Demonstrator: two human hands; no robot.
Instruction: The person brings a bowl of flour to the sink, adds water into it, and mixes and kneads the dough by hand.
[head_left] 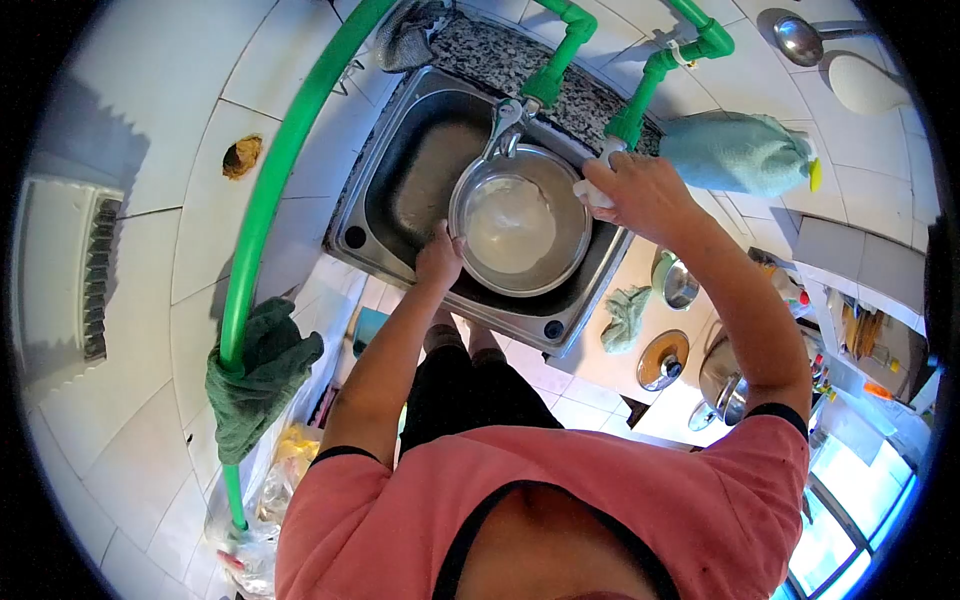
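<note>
A round metal bowl (462,190) with cloudy, whitish water (512,225) in it sits in the steel sink (390,250). My left hand (440,258) grips its left rim, thumb at the edge. At the bowl's upper right, my right hand (645,195) is closed around a white plastic tap (597,193) on a green pipe; the fingers partly hide the tap. A metal tap (507,125) reaches over the bowl's far rim.
Green pipes (290,160) run along the tiled wall, with a dark green cloth (262,375) draped over one. A grey-green bag-like bundle (735,155) hangs at right, below a ladle (800,42). On the right counter are a cloth (626,318), a lid (663,358) and pots.
</note>
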